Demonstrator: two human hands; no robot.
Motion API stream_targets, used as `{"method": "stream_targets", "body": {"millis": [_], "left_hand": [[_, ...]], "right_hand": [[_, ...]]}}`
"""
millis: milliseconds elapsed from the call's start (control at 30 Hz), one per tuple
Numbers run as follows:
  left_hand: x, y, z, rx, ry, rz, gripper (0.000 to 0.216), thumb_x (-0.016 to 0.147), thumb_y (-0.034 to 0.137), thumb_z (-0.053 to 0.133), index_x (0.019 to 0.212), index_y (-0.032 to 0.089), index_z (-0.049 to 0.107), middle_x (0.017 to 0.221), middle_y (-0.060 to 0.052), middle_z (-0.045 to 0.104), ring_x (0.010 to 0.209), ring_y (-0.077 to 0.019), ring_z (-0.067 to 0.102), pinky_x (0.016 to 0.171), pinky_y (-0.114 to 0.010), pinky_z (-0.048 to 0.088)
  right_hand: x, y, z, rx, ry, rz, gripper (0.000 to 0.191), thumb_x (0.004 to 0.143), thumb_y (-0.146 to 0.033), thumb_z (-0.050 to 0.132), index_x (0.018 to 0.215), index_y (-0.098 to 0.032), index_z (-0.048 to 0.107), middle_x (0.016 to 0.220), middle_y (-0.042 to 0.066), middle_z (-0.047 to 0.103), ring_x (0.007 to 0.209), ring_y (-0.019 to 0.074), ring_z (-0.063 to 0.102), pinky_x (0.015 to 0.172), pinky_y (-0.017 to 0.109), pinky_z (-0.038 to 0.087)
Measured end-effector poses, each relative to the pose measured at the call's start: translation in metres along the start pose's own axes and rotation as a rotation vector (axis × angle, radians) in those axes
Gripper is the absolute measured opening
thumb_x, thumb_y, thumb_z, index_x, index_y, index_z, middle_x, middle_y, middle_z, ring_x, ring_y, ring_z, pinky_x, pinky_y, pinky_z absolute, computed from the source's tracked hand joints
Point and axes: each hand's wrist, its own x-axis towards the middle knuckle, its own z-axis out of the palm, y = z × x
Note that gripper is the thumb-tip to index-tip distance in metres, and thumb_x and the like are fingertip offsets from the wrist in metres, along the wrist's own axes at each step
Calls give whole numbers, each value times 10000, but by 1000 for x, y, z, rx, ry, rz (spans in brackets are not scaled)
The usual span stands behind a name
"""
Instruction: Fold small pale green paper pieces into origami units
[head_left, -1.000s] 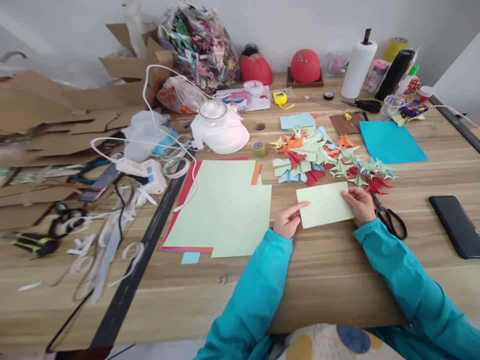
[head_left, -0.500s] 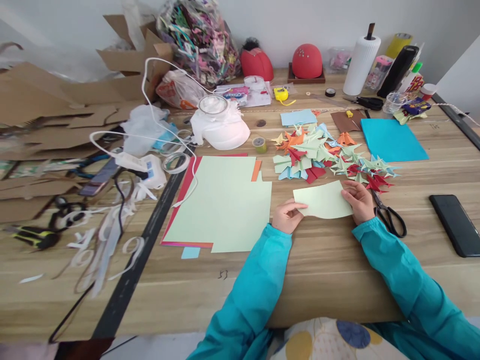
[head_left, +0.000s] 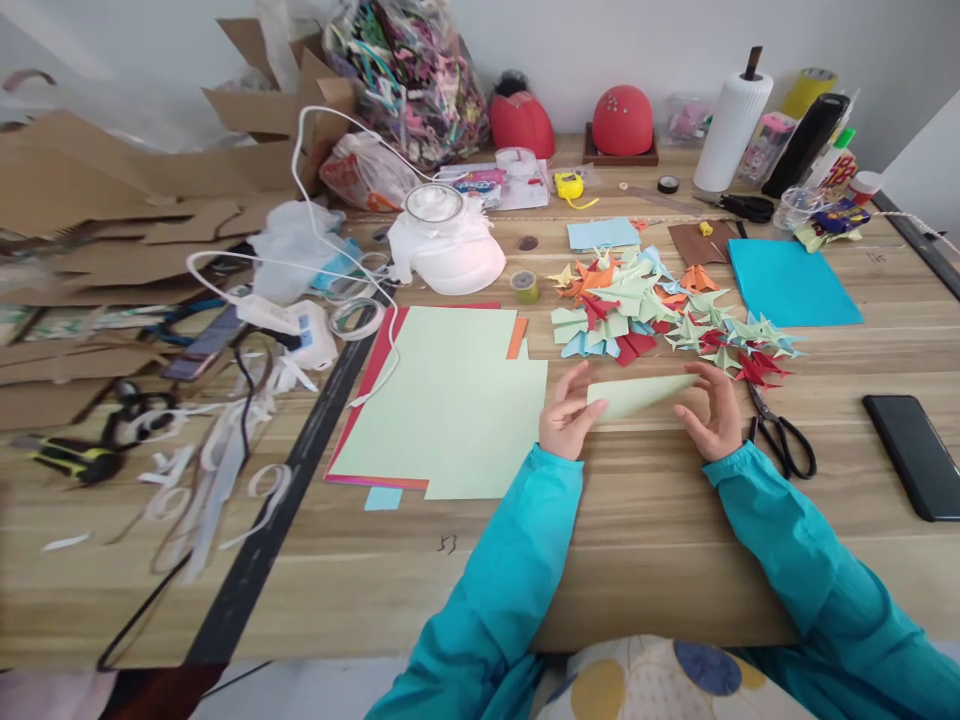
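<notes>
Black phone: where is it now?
Head view, far right: the black phone lies flat on the wooden table, right of the scissors beside the right hand.

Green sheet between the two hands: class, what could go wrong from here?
1. The green sheet is bent over, held at its ends by the left hand and right hand; if the edges do not meet, the crease may come out crooked.
2. The scissors lie close beside the right hand, so a wrist could catch them.
3. The pile of folded paper shapes sits just behind the sheet and might get knocked.
</notes>
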Motion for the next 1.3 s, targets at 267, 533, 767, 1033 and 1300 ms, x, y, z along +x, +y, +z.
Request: {"method": "stream_targets", "body": {"millis": [267,533,767,1033,1300], "left_hand": [[-3,-2,4,3,96,-214,230,654,354,671,740,141,686,892,-63,668,834,-202,614,747,-318,502],[-14,-13,14,25,-34,-140,457,735,238,578,1170,178,449,1251,-139,480,1066,-219,533,795,-311,502],[-10,-9,-5,495,-234,333,538,596,-41,376,1050,180,561,1234,-95,495,1193,-220,416,983,-440,371],[-15,-6,-5,740,-507,432,424,666,35,444,1026,202,593,1073,-79,618,1093,-230,496,1013,-530,252],[-19,3,-1,737,-430,413,174,783,145,482,886,210,606,797,-27,661,814,-170,573,1001,-477,268]], "right_hand": [[-13,-10,9,-387,-145,-440,631,671,-455,645,1231,-271,420,1270,117,447,1187,344,376,964,566,285],[-16,-12,18,-541,-353,-551,258,814,-134,468,984,-239,630,1099,84,583,1036,213,494,832,376,428],[-18,-6,9,-557,-311,-465,258,805,-124,482,938,-259,657,908,48,640,806,175,524,664,310,422],[-29,-11,5,-412,-374,-348,191,794,-197,532,955,-202,635,953,74,657,945,207,563,806,359,456],[-33,-24,7,-324,-317,-164,70,775,-224,567,782,-204,633,779,63,659,788,204,577,711,352,484]]}}
